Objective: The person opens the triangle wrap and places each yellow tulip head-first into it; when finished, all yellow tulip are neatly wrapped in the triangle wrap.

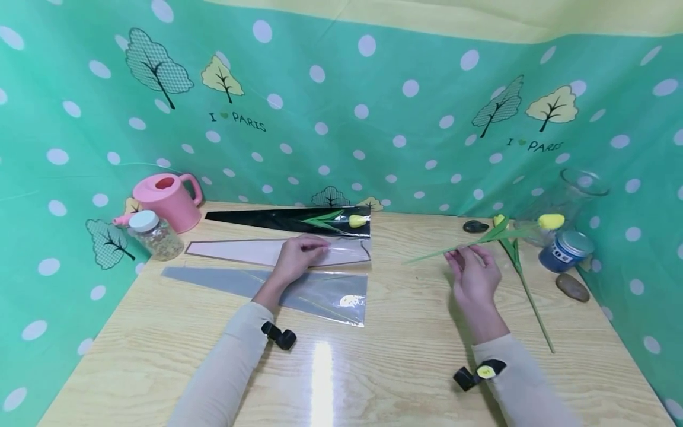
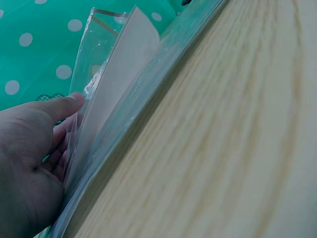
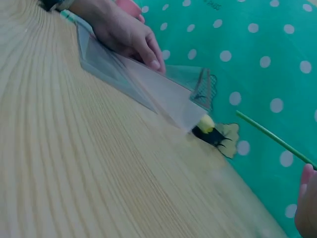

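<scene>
My left hand [image 1: 313,245] rests on a pale pink cone-shaped flower sleeve [image 1: 240,251] lying flat on the wooden table [image 1: 395,356]. In the left wrist view the thumb [image 2: 63,105] and fingers pinch the sleeve's [image 2: 119,84] film and lift its edge. My right hand [image 1: 463,254] pinches the green stem of a yellow tulip [image 1: 551,221] and holds it level above the table. The right wrist view shows that stem [image 3: 271,136] in the air and my left hand [image 3: 130,35] on the sleeve.
A black sleeve [image 1: 267,218] holding a yellow tulip lies behind the pink one, a grey sleeve [image 1: 213,280] in front. A pink watering can [image 1: 166,200] and bead jar [image 1: 155,235] stand back left. A glass vase [image 1: 573,193], blue jar [image 1: 565,252], two stones and another tulip stem [image 1: 533,311] are at right.
</scene>
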The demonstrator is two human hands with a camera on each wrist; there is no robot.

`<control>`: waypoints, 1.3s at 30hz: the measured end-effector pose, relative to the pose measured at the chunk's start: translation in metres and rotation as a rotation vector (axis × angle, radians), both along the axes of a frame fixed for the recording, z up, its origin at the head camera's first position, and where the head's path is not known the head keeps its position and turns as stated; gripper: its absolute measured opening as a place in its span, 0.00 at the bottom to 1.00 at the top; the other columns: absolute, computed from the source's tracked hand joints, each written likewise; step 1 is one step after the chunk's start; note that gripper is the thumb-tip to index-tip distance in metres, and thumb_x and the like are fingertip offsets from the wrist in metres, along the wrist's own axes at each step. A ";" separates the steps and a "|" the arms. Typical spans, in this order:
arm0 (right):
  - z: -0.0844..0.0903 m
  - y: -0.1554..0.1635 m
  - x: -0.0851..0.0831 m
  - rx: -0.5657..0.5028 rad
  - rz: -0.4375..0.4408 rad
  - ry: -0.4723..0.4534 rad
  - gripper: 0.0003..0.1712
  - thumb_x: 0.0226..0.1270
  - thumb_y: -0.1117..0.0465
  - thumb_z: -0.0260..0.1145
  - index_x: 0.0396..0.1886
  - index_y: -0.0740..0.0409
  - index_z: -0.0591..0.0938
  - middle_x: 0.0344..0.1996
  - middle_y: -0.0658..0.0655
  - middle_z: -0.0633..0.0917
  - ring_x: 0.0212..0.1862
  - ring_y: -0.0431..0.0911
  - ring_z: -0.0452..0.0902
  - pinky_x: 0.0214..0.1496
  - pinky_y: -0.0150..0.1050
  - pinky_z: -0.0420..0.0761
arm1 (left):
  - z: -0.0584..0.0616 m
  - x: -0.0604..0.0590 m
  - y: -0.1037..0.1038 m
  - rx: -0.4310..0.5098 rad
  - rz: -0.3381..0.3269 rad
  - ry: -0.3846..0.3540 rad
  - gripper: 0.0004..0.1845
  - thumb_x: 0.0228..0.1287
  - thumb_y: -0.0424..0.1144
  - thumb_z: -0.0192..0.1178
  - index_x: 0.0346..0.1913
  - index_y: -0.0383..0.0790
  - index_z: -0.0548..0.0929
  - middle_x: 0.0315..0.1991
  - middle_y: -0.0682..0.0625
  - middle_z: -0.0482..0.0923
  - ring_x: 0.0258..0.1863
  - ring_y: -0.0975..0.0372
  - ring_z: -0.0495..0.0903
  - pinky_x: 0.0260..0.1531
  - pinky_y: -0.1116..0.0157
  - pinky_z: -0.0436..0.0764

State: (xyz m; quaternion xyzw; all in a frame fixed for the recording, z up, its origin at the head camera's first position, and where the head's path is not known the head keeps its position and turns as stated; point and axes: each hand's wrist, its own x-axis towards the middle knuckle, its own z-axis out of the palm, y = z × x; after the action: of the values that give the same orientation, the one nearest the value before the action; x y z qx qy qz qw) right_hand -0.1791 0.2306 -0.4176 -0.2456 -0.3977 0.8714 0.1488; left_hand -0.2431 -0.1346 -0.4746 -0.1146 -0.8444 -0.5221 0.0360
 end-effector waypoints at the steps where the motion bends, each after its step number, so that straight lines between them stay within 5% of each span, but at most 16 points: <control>1: -0.003 -0.006 -0.004 -0.016 -0.018 -0.009 0.13 0.70 0.74 0.66 0.44 0.58 0.72 0.42 0.57 0.81 0.45 0.48 0.83 0.63 0.40 0.85 | 0.000 0.000 0.000 0.000 -0.001 0.003 0.08 0.66 0.38 0.71 0.46 0.43 0.93 0.52 0.46 0.89 0.56 0.54 0.85 0.58 0.57 0.84; 7: -0.021 -0.048 -0.022 -0.029 -0.065 -0.036 0.11 0.71 0.75 0.64 0.42 0.58 0.72 0.44 0.58 0.79 0.51 0.52 0.81 0.67 0.46 0.82 | 0.000 0.001 0.000 0.000 0.001 0.016 0.08 0.66 0.38 0.71 0.46 0.42 0.93 0.51 0.46 0.89 0.55 0.54 0.86 0.55 0.59 0.85; 19: -0.034 -0.111 -0.026 -0.035 -0.042 -0.102 0.10 0.71 0.73 0.64 0.40 0.60 0.71 0.37 0.58 0.81 0.43 0.49 0.83 0.57 0.41 0.88 | -0.001 0.000 0.000 0.010 -0.001 -0.001 0.08 0.68 0.39 0.70 0.47 0.43 0.93 0.51 0.46 0.89 0.56 0.55 0.86 0.56 0.59 0.83; 29: -0.032 -0.133 -0.019 -0.069 -0.021 -0.135 0.08 0.70 0.74 0.65 0.41 0.62 0.74 0.44 0.63 0.79 0.46 0.50 0.82 0.55 0.39 0.89 | 0.001 0.002 0.000 0.009 0.009 -0.029 0.10 0.68 0.40 0.70 0.49 0.44 0.92 0.53 0.46 0.89 0.58 0.54 0.85 0.61 0.55 0.82; 39: -0.031 -0.133 -0.008 0.013 0.057 -0.130 0.13 0.72 0.70 0.65 0.53 0.70 0.80 0.48 0.67 0.83 0.43 0.48 0.86 0.57 0.39 0.88 | -0.001 0.001 0.000 0.020 0.003 -0.007 0.09 0.68 0.38 0.70 0.48 0.43 0.92 0.52 0.46 0.89 0.56 0.54 0.86 0.57 0.58 0.83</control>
State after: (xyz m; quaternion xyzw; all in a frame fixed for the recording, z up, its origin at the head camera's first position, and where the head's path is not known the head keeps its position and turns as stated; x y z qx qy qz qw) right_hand -0.1875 0.0976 -0.4490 -0.2893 -0.4188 0.8550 0.0995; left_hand -0.2421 -0.1342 -0.4752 -0.1111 -0.8393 -0.5310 0.0350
